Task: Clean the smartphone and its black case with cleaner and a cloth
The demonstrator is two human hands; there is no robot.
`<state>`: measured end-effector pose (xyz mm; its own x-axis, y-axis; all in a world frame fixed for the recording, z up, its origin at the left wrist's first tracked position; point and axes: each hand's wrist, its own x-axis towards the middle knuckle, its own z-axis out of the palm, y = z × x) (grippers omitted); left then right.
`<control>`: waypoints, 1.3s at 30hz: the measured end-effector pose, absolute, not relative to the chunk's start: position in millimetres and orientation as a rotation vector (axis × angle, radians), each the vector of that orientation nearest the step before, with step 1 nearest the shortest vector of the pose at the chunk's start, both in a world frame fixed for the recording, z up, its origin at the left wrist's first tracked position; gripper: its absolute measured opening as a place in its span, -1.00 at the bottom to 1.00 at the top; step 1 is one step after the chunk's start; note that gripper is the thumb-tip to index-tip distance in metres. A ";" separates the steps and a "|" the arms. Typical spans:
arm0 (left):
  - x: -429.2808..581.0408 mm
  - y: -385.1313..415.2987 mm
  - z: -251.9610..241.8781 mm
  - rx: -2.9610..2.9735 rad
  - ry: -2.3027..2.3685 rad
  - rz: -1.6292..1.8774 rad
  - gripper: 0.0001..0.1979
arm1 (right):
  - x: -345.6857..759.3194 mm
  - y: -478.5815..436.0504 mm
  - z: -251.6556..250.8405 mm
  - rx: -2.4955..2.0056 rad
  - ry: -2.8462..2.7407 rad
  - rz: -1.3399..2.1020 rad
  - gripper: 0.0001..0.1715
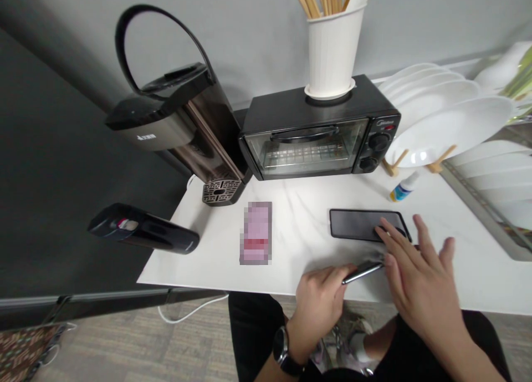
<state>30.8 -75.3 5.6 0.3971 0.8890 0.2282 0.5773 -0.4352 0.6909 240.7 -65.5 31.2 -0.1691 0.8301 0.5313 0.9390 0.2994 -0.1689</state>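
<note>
Gripping a thin, dark phone-like slab with a shiny silver edge (362, 272) in my left hand (321, 294), fingers curled around its near left end, just over the front part of the white marbled tabletop (299, 274). The slab slants up toward my right hand (426, 274), and its far end sits right by that thumb; can't really tell if they're touching, tbh. That right hand's palm is facing down with the fingers spread apart, not wrapped around anything. A couple of its fingertips are over the right end of a flat black rectangular smartphone (353, 224) lying on the table just beyond the slab, but I can't tell if they're making contact. Left forearm comes up from the bottom edge, with a black round-faced wristwatch (281, 343) on it, and the right one angles in from the lower right corner.
</note>
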 end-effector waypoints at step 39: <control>33.3 -74.7 -15.7 2.300 1.324 0.676 -0.78 | 152.6 -97.5 24.5 -1.306 -2.158 -0.071 -0.47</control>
<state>33.3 -74.7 -15.7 0.4339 0.8765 0.2084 0.6828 -0.4708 0.5587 152.6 -97.5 24.5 -0.3290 0.7868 0.5223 0.8196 0.5126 -0.2559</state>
